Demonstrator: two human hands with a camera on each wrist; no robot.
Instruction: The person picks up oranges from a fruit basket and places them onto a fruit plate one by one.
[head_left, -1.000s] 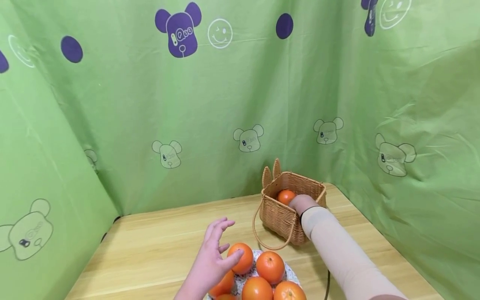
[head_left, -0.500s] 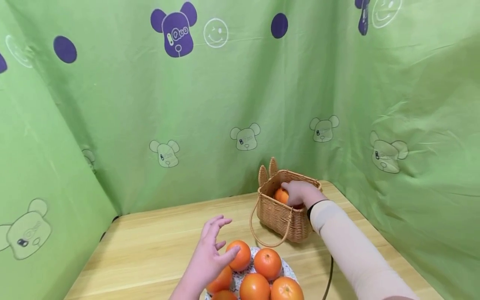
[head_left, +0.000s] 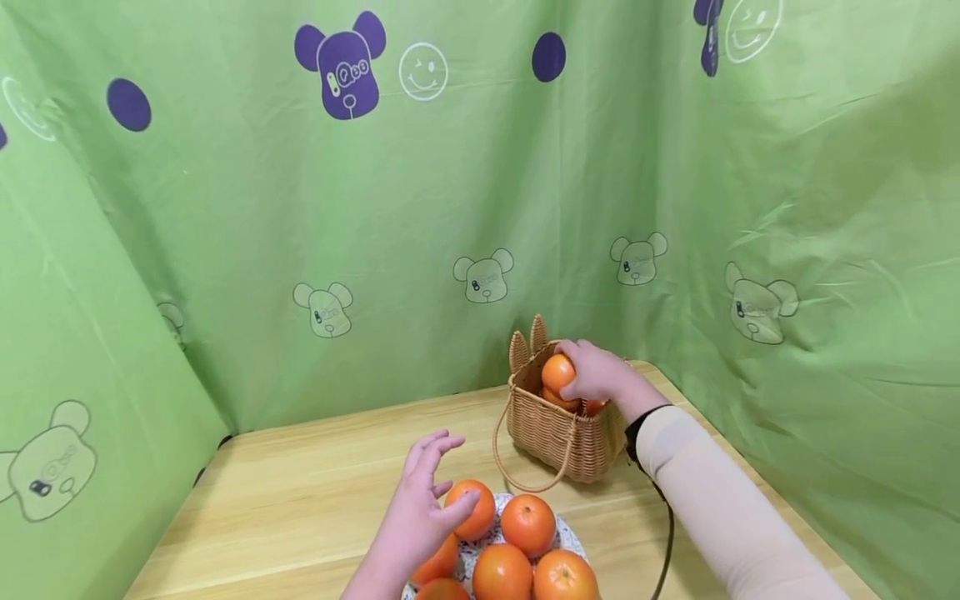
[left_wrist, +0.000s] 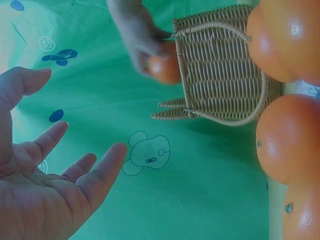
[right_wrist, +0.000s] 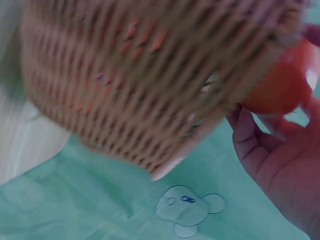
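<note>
My right hand [head_left: 600,373] grips an orange [head_left: 558,372] at the mouth of a wicker basket [head_left: 551,433] with two rabbit ears. Below it, other oranges show inside, one of them a red-orange sliver [head_left: 596,407] by the rim. In the right wrist view, the fingers curl round the held orange [right_wrist: 285,80] beside the basket wall [right_wrist: 125,75]. My left hand [head_left: 422,512] hovers with spread fingers beside a patterned white plate [head_left: 573,543], its thumb overlapping one orange [head_left: 474,510]. The left wrist view shows that palm [left_wrist: 45,200] holding nothing.
Several oranges fill the plate, including one at the front right [head_left: 566,575]. The basket's handle [head_left: 525,488] hangs down in front. A dark cable [head_left: 666,550] runs from the right wrist. Green curtains [head_left: 420,200] enclose the wooden table [head_left: 300,492].
My right hand, reaching down inside the basket earlier, has risen to the rim with an orange in its grip. The left hand stays almost where it was.
</note>
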